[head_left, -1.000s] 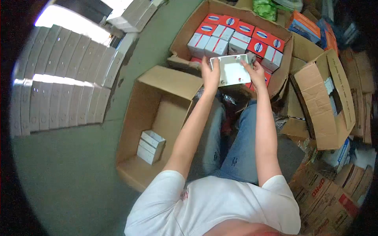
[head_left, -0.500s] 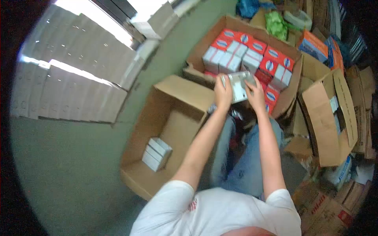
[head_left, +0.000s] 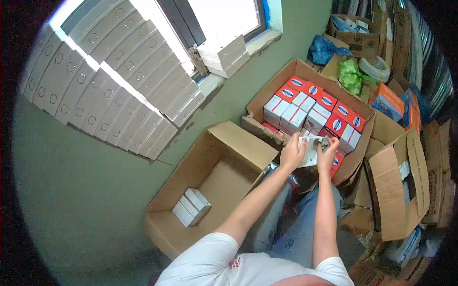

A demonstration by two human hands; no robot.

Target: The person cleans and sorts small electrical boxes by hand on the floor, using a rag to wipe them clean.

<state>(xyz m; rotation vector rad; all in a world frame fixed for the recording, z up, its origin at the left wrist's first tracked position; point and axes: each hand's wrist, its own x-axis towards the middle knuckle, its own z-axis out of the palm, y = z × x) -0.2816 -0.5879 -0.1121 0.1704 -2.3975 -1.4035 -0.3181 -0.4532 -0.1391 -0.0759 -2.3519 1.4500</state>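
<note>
The room is a crowded store with a smooth green floor [head_left: 86,200] and a window [head_left: 219,14] at the far wall. Long rows of flat white panels [head_left: 105,81], each stamped with round rings, lean overlapping along the left, and the floor in front of them is open. The right side is packed with cartons edge to edge, leaving no free path there.

Nearest the person's left is a big brown carton [head_left: 224,143] of matt corrugated board, its flaps up and most of its bottom bare. A short row of small white boxes [head_left: 191,207] lies near its front left corner. Beyond it, touching at the corner, stands a second carton [head_left: 267,95], filled close with glossy red-and-white boxes [head_left: 310,109] set in tight rows. To the right another carton [head_left: 396,190] tips on its side, its mouth facing inward. A stack of white boxes [head_left: 224,55] sits on the sill, and a crumpled green bag [head_left: 350,76] lies behind the full carton.

The plate [head_left: 310,153], a flat, hard, white rectangle, is held in the air over the near edge of the full carton, above the person's knees. The left hand [head_left: 292,153] closes on its left edge, fingers curled over the rim. The right hand [head_left: 327,155] grips the right edge the same way, so the plate sits between both palms. A small grey bit shows at the right fingertips; what it is I cannot tell.
</note>
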